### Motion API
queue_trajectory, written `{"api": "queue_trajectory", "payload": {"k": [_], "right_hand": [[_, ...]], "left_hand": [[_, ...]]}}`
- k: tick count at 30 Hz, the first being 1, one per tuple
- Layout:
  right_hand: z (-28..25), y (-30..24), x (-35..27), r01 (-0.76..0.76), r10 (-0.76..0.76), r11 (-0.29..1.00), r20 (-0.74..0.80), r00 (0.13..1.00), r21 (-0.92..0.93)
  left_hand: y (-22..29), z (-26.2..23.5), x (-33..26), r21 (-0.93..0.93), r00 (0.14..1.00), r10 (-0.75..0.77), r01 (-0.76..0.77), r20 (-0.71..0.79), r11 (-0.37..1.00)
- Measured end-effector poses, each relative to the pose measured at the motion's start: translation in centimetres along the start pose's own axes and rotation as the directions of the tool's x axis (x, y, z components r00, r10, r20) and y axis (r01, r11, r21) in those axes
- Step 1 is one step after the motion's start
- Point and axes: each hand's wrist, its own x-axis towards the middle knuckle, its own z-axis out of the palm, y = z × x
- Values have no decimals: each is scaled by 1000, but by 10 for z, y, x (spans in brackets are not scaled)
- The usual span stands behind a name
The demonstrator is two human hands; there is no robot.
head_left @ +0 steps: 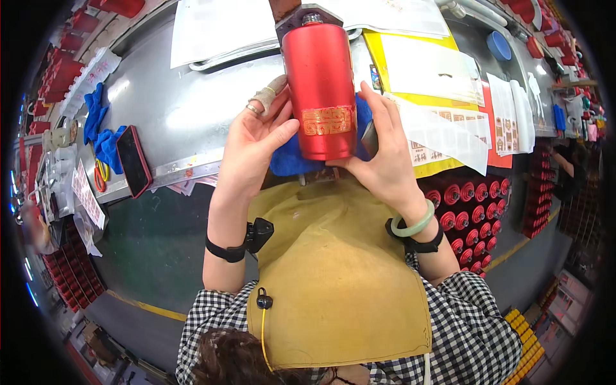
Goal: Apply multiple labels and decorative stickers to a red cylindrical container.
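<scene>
A glossy red metallic bottle (317, 70) with a gold patterned label (326, 120) near its base is mounted by its neck on a metal fixture (282, 32). My left hand (260, 131) cups the bottle's left side, its thumb at the lower edge; a ring and pale finger covers show on its fingers. From the right, my right hand (388, 147) has its thumb at the bottle's bottom corner and its fingers raised along the side. A dark grey flat piece (369, 136) shows inside that hand's curve; its kind is unclear. Beneath the bottle lies a blue cloth (287, 162).
Sheets of printed gold labels (443, 131) lie on the right over yellow and red sheets. On the left sit a phone (135, 160), orange-handled scissors (101, 174) and blue gloves (96, 115). A blue bowl (498, 45) stands far right. Racked red bottles (471, 215) stand below.
</scene>
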Motion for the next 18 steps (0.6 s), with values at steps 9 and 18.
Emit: {"api": "queue_trajectory", "payload": {"k": [9, 18], "right_hand": [[-3, -10, 7, 53, -53, 997, 7, 999, -59], [-7, -9, 9, 37, -35, 998, 34, 999, -45]], "left_hand": [[10, -10, 10, -55, 982, -170, 175, 84, 983], [2, -11, 4, -124, 987, -157, 159, 25, 979]]}}
